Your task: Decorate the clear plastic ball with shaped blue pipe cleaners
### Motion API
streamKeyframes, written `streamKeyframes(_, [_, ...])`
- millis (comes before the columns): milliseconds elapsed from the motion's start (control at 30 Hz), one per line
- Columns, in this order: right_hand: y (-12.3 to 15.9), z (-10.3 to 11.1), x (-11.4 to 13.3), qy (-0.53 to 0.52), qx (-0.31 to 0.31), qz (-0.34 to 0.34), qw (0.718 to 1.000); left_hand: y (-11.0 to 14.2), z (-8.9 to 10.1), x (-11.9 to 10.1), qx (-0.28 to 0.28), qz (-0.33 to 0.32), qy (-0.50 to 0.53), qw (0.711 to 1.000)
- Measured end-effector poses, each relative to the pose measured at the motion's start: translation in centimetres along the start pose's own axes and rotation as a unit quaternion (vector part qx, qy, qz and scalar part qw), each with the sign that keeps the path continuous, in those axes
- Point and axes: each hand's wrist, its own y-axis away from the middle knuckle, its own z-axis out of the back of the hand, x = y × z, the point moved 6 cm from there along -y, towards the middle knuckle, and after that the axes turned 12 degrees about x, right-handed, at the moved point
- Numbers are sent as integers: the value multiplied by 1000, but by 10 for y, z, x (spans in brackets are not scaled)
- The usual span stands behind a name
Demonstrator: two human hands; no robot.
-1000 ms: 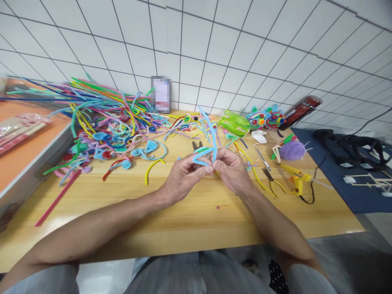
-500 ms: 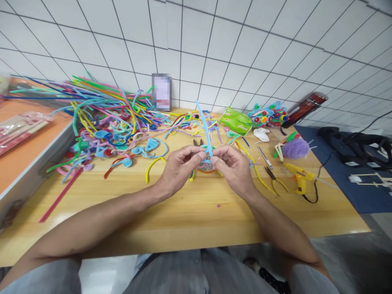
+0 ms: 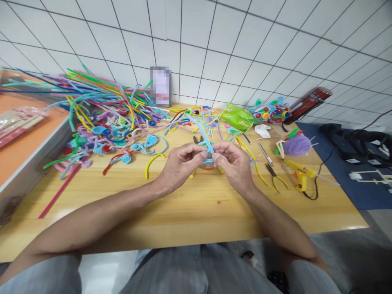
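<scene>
A light-blue pipe cleaner (image 3: 202, 132) is bent between my hands, its long free end leaning up and to the left. My left hand (image 3: 185, 163) pinches the bent part between thumb and forefinger. On the other side of the bend, my right hand (image 3: 232, 163) pinches it the same way. Behind and below my fingertips a clear round object with an orange rim (image 3: 208, 166) is partly hidden, so I cannot tell what it is. Dark plier jaws (image 3: 198, 140) show just beyond my left fingers.
Piled pipe cleaners (image 3: 107, 106) cover the back left, near a phone (image 3: 161, 87) against the tiled wall. To the right lie a green packet (image 3: 235, 117), a cutter knife (image 3: 265, 154), pliers (image 3: 275, 176), a purple fuzzy ball (image 3: 297, 145) and a yellow glue gun (image 3: 301, 173).
The pipe cleaner's wide bend has been drawn in small between my fingertips. Its free end now leans further left and lower. Both hands keep pinching it.
</scene>
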Motion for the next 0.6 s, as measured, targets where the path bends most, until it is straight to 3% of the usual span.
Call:
streamKeyframes(400, [1,-1,-1,9,-10,1,1000,-1,0,2,9,-3,-18,1000])
streamKeyframes(600, [2,-2,-1,25,-8,2,1000,-1,-1,4,15,-42,-27,999])
